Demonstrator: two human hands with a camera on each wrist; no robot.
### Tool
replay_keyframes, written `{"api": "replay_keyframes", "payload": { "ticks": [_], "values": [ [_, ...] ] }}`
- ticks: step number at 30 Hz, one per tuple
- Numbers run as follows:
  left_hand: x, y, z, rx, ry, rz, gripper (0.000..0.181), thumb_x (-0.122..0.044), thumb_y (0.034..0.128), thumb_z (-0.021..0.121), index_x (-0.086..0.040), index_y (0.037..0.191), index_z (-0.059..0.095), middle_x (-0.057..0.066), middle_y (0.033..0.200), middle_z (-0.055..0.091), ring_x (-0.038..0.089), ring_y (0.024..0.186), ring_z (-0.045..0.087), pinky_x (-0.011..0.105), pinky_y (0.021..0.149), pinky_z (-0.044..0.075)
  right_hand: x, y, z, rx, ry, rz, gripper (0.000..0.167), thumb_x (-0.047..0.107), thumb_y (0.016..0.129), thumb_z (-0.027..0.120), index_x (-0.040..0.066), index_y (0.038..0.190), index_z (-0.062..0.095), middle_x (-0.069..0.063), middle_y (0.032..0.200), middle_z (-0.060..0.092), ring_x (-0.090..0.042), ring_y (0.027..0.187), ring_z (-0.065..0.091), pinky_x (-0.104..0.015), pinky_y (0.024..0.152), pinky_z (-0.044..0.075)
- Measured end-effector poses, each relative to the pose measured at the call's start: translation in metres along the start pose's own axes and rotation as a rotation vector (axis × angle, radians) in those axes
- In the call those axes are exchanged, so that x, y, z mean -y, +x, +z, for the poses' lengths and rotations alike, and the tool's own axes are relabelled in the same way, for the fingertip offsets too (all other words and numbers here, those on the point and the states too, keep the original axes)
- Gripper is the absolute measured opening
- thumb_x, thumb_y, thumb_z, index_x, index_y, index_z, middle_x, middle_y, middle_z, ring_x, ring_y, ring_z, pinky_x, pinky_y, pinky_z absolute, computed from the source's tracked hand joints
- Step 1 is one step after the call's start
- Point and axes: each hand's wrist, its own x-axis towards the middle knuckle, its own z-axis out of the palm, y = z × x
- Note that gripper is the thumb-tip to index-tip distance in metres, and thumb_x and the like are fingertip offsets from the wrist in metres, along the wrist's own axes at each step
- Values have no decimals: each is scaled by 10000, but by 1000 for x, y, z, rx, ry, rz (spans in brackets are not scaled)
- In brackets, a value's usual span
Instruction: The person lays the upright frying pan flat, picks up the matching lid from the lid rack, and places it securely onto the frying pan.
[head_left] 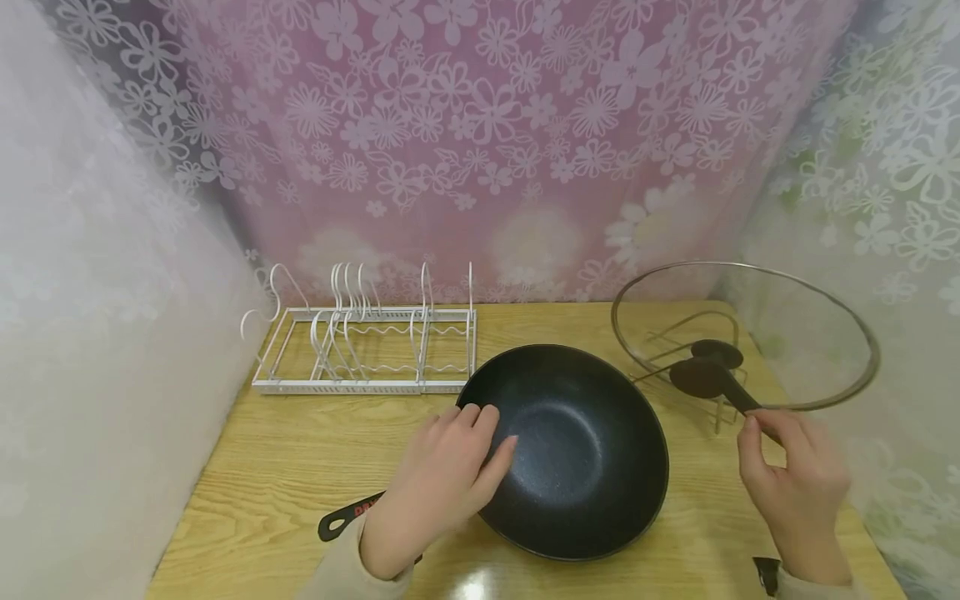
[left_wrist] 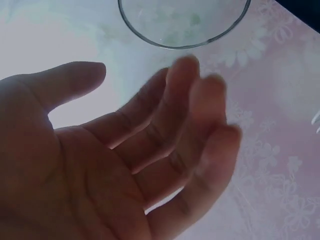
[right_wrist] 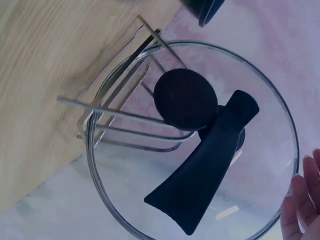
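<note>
A black wok [head_left: 558, 454] with a long handle [head_left: 352, 512] sits on the table. My left hand [head_left: 442, 475] hovers over its left side, fingers loosely bent; the left wrist view shows my left palm [left_wrist: 120, 165] with nothing in it. To the right, a large glass lid [head_left: 840, 333] with a steel rim leans upright in a wire stand [head_left: 720, 404]. A round black knob [right_wrist: 185, 97] and a flared black handle piece [right_wrist: 200, 165] are on the lid. My right hand [head_left: 798, 475] is close to the lid, its fingers [right_wrist: 302, 192] near the rim and loosely bent.
A white wire pan rack [head_left: 367, 387] with upright loops stands at the back left of the wooden table [head_left: 285, 450]. Floral curtains [head_left: 480, 150] hang behind and at the right side. A pale sheet [head_left: 97, 333] borders the left.
</note>
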Motion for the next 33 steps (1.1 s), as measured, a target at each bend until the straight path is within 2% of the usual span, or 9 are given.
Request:
{"api": "replay_keyframes", "payload": {
  "ticks": [4, 7, 9, 12, 15, 20, 23, 27, 33],
  "values": [
    [-1, 11, 4, -42, 84, 10, 262, -333, 942, 631, -95, 847, 578, -15, 658, 456, 157, 558, 396, 245, 494, 350, -2, 10, 6, 6, 15, -28, 313, 193, 843, 597, -105, 776, 665, -280, 748, 610, -479, 646, 494, -327, 736, 399],
    [-1, 20, 6, -72, 123, 21, 268, -339, 948, 618, -97, 840, 578, -6, 658, 472, 167, 549, 415, 253, 481, 338, -3, 16, 10, 30, -8, -49, 365, 239, 855, 573, -111, 797, 659, -297, 764, 608, -504, 664, 504, -508, 646, 372],
    [0, 28, 8, -101, 154, 26, 273, -333, 949, 613, -99, 818, 567, 0, 649, 475, 177, 537, 424, 259, 474, 317, -6, 19, 12, 43, -27, -66, 394, 263, 865, 555, -113, 803, 658, -304, 763, 608, -511, 656, 509, -571, 605, 352],
    [1, 40, 8, -139, 201, 29, 285, -322, 949, 607, -100, 781, 549, 6, 625, 479, 181, 508, 410, 266, 461, 282, -12, 20, 15, 60, -55, -89, 414, 279, 871, 539, -112, 813, 660, -304, 761, 613, -513, 646, 522, -594, 572, 357],
    [3, 52, 8, -154, 227, 33, 276, -322, 951, 603, -95, 794, 583, 18, 649, 550, 186, 503, 425, 266, 452, 289, -20, 18, 16, 77, -78, -100, 426, 292, 875, 529, -110, 824, 663, -301, 767, 619, -510, 649, 535, -602, 558, 354],
    [2, 72, 9, -106, 230, 38, 262, -344, 964, 577, -112, 859, 639, 21, 722, 626, 195, 561, 520, 274, 467, 357, -32, 15, 16, 123, -115, -117, 444, 315, 887, 524, -102, 846, 669, -291, 786, 633, -494, 650, 559, -589, 543, 358],
    [-1, 84, 11, -77, 223, 44, 260, -349, 967, 568, -132, 834, 618, 5, 701, 606, 182, 562, 514, 271, 468, 344, -36, 14, 16, 143, -128, -133, 437, 312, 880, 530, -101, 853, 669, -285, 789, 637, -483, 637, 567, -577, 524, 359],
    [-5, 99, 16, -72, 211, 70, 299, -355, 968, 560, -157, 743, 553, -22, 643, 533, 153, 533, 455, 246, 447, 303, -40, 11, 15, 158, -138, -140, 429, 312, 869, 532, -95, 860, 669, -279, 797, 638, -482, 648, 571, -579, 520, 347],
    [-9, 119, 27, -38, 136, 76, 328, -325, 977, 533, -182, 690, 464, -48, 599, 402, 121, 514, 359, 226, 440, 240, -43, 5, 13, 195, -149, -109, 405, 298, 844, 543, -84, 885, 674, -271, 820, 644, -479, 704, 587, -607, 558, 349]
  ]
}}
